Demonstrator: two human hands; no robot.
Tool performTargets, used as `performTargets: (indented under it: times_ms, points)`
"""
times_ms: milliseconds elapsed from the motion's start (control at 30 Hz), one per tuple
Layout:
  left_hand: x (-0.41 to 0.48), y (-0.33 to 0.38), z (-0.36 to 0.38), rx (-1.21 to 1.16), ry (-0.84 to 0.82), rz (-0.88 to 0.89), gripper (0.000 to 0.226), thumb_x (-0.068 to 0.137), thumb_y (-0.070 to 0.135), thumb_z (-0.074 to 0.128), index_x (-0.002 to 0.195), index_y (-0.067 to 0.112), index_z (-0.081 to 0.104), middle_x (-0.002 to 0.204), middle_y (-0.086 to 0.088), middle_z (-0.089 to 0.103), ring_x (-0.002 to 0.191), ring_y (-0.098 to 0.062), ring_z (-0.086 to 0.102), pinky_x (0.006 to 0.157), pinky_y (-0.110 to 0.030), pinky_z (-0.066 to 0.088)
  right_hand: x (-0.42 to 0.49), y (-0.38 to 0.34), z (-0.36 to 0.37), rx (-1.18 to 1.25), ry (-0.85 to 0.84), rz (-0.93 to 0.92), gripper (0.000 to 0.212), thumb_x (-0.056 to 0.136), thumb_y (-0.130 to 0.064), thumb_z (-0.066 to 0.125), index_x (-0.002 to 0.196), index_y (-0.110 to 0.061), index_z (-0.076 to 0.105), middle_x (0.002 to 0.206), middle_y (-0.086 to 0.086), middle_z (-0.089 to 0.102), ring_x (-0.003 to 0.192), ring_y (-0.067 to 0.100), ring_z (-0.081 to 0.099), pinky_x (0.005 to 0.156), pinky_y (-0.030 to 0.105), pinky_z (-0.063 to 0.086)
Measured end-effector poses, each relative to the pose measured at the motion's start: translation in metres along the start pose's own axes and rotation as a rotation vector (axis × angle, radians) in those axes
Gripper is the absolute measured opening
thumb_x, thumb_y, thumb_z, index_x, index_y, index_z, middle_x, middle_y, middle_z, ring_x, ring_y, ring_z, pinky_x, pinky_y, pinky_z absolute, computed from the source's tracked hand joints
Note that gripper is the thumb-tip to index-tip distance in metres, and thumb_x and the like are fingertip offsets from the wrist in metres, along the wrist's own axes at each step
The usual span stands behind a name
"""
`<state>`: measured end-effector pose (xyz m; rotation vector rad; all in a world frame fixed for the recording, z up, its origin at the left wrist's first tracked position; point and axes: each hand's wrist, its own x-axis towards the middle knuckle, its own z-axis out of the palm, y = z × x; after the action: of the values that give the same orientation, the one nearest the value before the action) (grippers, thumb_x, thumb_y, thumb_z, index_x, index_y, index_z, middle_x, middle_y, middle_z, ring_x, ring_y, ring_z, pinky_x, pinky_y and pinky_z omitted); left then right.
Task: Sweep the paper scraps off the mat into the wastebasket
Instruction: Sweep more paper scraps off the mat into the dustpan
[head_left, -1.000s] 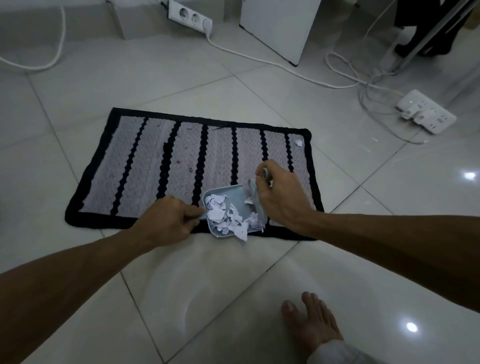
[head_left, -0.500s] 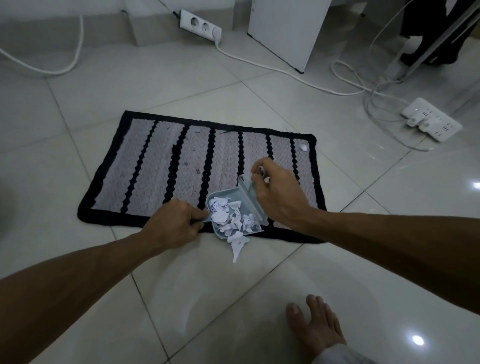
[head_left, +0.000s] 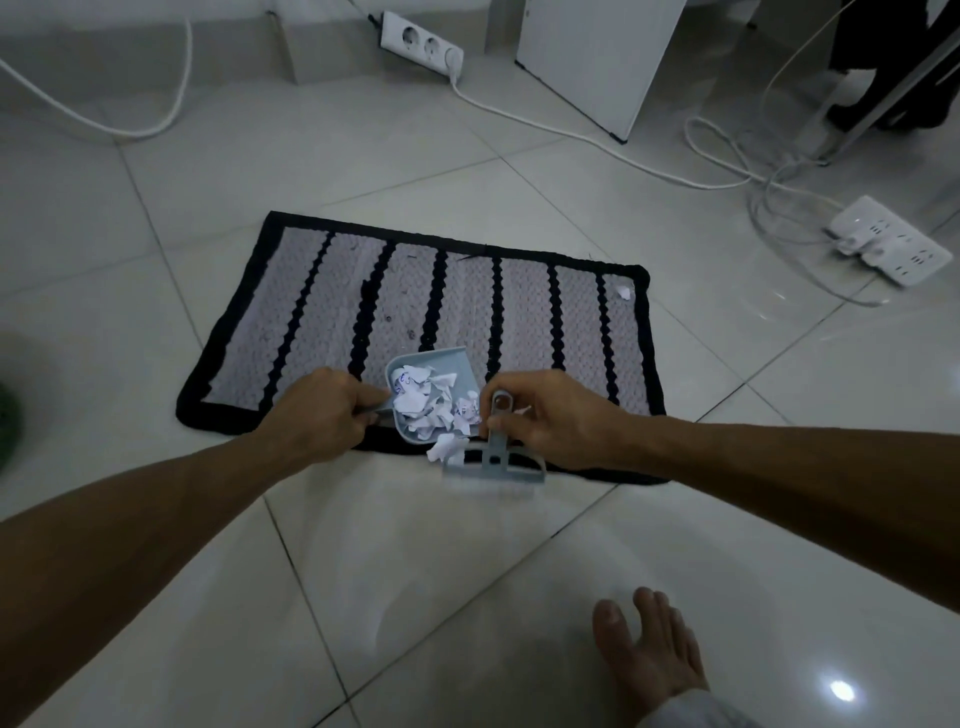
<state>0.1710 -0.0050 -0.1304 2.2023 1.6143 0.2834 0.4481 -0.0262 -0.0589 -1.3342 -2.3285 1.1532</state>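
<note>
— How far?
— Most paper scraps sit in the dustpan at the mat's near edge; the left hand clamps its handle, the right hand clamps the brush.
— What is left?
— One scrap at the far right corner (wastebasket not visible).

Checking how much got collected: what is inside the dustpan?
A pile of torn white paper scraps, some with blue ink, fills the dustpan. The pile hides most of its floor, and the left hand covers its handle.
</note>
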Motion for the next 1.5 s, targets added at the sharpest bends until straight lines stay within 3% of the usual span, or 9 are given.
performTargets:
  times_ms: [267, 500, 567, 700, 867, 1000, 1133, 1333, 1500]
  points:
    - [-0.002, -0.016, -0.002, 0.006, 0.01, -0.087, 0.037, 0.079, 0.02, 0.065, 0.115, 0.031, 0.065, 0.093, -0.005, 0.076, 0.078, -0.018, 0.069, 0.074, -0.038, 0.057, 0.016, -0.007, -0.036, 0.062, 0.232, -0.043, 0.007, 0.095, -0.003, 0.06, 0.095, -0.009, 0.065, 0.097, 0.005, 0.072, 0.096, 0.016, 0.071, 0.086, 0.037, 0.06]
    - [-0.004, -0.016, -0.001, -0.019, 0.034, -0.079, 0.035, 0.079, 0.019, 0.066, 0.114, 0.026, 0.066, 0.089, -0.006, 0.076, 0.073, -0.016, 0.068, 0.072, -0.036, 0.057, 0.029, -0.01, -0.03, 0.043, 0.303, -0.097, 0.01, 0.095, 0.0, 0.058, 0.097, -0.009, 0.063, 0.099, 0.007, 0.071, 0.099, 0.02, 0.07, 0.088, 0.037, 0.06]
    - [-0.005, -0.013, 0.0, -0.057, 0.052, -0.087, 0.034, 0.08, 0.017, 0.067, 0.114, 0.021, 0.067, 0.089, -0.006, 0.077, 0.072, -0.015, 0.069, 0.073, -0.031, 0.056, 0.038, -0.009, -0.04, 0.051, 0.381, -0.065, 0.01, 0.096, -0.001, 0.056, 0.098, -0.01, 0.062, 0.103, 0.009, 0.07, 0.102, 0.023, 0.069, 0.09, 0.039, 0.059]
    - [0.002, 0.005, 0.004, -0.133, 0.075, -0.107, 0.033, 0.082, 0.016, 0.066, 0.115, 0.016, 0.066, 0.079, -0.004, 0.077, 0.05, -0.007, 0.057, 0.056, -0.016, 0.043, 0.053, 0.014, -0.078, 0.022, 0.649, 0.037, 0.008, 0.096, -0.009, 0.06, 0.094, -0.016, 0.061, 0.094, 0.001, 0.069, 0.091, 0.02, 0.07, 0.082, 0.037, 0.061]
    - [0.034, 0.038, 0.015, -0.184, 0.1, -0.059, 0.034, 0.084, 0.017, 0.063, 0.117, 0.015, 0.064, 0.083, -0.008, 0.077, 0.06, -0.016, 0.066, 0.07, -0.033, 0.057, 0.051, 0.067, -0.111, -0.118, 0.858, 0.204, 0.006, 0.094, -0.013, 0.059, 0.09, -0.017, 0.062, 0.089, 0.006, 0.068, 0.079, 0.02, 0.062, 0.067, 0.028, 0.048]
    - [0.067, 0.065, 0.026, -0.204, 0.118, -0.023, 0.035, 0.083, 0.017, 0.062, 0.118, 0.015, 0.063, 0.092, -0.011, 0.076, 0.069, -0.019, 0.067, 0.074, -0.032, 0.055, 0.054, 0.097, -0.137, -0.167, 0.918, 0.287, 0.008, 0.095, -0.014, 0.056, 0.094, -0.012, 0.063, 0.088, 0.004, 0.064, 0.08, 0.023, 0.061, 0.072, 0.035, 0.049]
    - [0.099, 0.088, 0.038, -0.263, 0.116, -0.028, 0.032, 0.082, 0.016, 0.062, 0.114, 0.012, 0.066, 0.088, -0.009, 0.076, 0.068, -0.017, 0.067, 0.075, -0.035, 0.057, 0.065, 0.118, -0.156, -0.183, 0.936, 0.329, 0.011, 0.095, -0.011, 0.053, 0.096, -0.007, 0.063, 0.086, 0.011, 0.064, 0.075, 0.021, 0.058, 0.071, 0.04, 0.051]
    - [0.134, 0.107, 0.05, -0.261, 0.082, -0.05, 0.036, 0.084, 0.017, 0.062, 0.119, 0.011, 0.062, 0.085, -0.011, 0.075, 0.064, -0.019, 0.066, 0.067, -0.038, 0.058, 0.074, 0.139, -0.155, -0.198, 0.825, 0.396, 0.016, 0.094, -0.009, 0.051, 0.098, -0.01, 0.066, 0.087, 0.005, 0.063, 0.076, 0.02, 0.056, 0.065, 0.024, 0.037]
    - [0.144, 0.109, 0.053, -0.251, 0.092, -0.051, 0.035, 0.083, 0.018, 0.062, 0.118, 0.011, 0.063, 0.083, -0.01, 0.075, 0.063, -0.021, 0.065, 0.067, -0.037, 0.058, 0.071, 0.136, -0.158, -0.064, 0.799, 0.292, 0.008, 0.089, -0.016, 0.057, 0.091, -0.02, 0.064, 0.081, 0.007, 0.073, 0.068, 0.029, 0.069, 0.061, 0.038, 0.057]
